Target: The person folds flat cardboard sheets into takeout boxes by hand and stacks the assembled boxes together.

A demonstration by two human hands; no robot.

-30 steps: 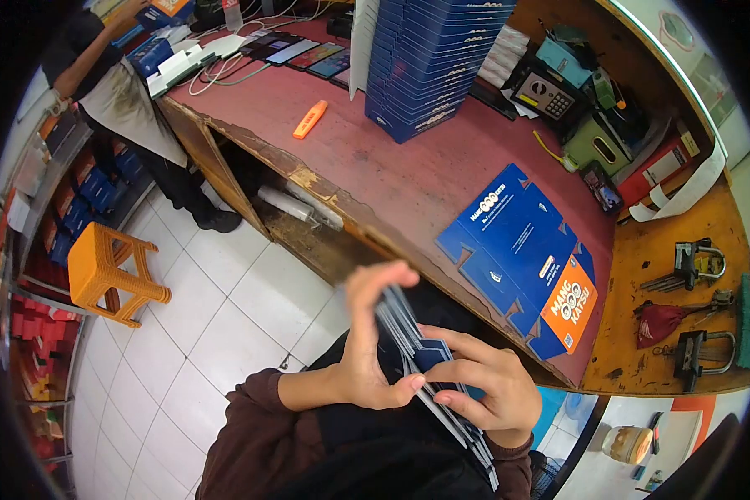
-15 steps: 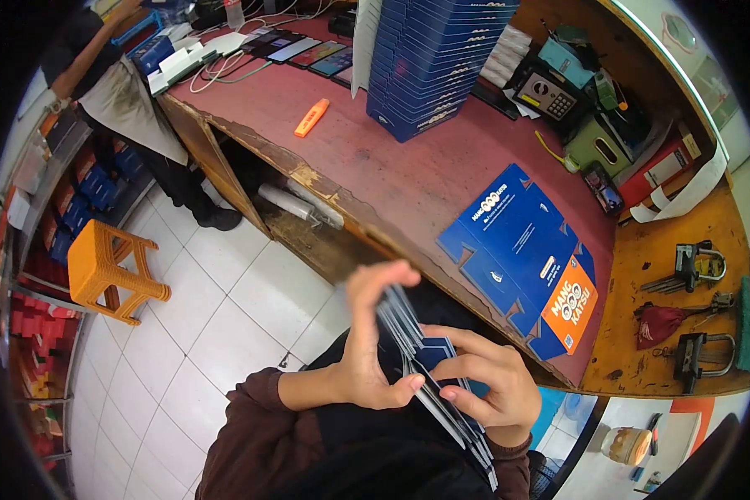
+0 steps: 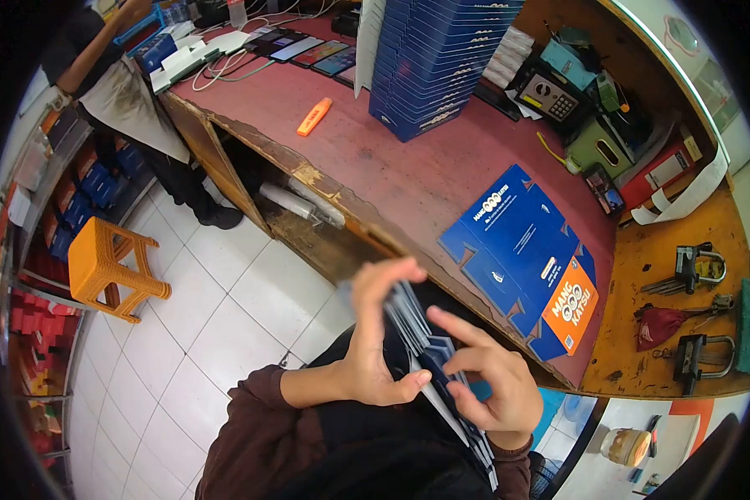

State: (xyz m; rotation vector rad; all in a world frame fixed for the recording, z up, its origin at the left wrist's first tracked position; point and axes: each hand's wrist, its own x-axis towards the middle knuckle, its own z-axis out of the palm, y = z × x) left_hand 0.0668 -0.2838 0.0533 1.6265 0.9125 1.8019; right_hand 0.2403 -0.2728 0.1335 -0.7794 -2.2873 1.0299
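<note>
My left hand [image 3: 377,337] is wrapped round the edge of a stack of flat, unfolded cardboard boxes [image 3: 417,333], thumb on the near side and fingers over the far side. The stack is seen edge-on and slants down against my dark clothing, its lower end close to my right forearm. Beside its right face is my right hand [image 3: 500,387], with fingers apart and the index finger lifted. Whether its thumb touches the cardboard, I cannot tell. On the table lies a blue flat box sheet [image 3: 521,242] with an orange printed panel.
A tall stack of blue boxes [image 3: 429,75] stands on the red table [image 3: 358,171]. An orange highlighter [image 3: 314,117], phones [image 3: 296,50], a small safe [image 3: 548,96] and padlocks [image 3: 692,362] lie around. An orange stool [image 3: 112,267] and a person in an apron [image 3: 133,108] are at left.
My right hand's fingers have come apart from the stack and spread, the index finger rising. My left hand still holds the stack, its thumb shifted slightly right.
</note>
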